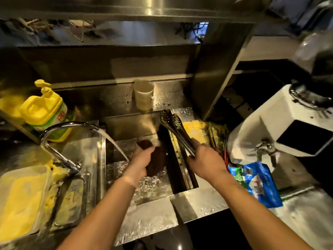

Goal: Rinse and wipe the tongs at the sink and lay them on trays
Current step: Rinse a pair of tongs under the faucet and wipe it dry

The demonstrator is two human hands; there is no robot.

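One pair of metal tongs is held over the sink, its two perforated tips pointing away toward the back wall; the right hand grips its handle end. The left hand clutches one dark brown cloth inside the basin, right beside the stream pouring from the single tap. One yellow soap bottle stands at the left, one clear cup on the ledge behind, and one blue packet lies on the counter at the right.
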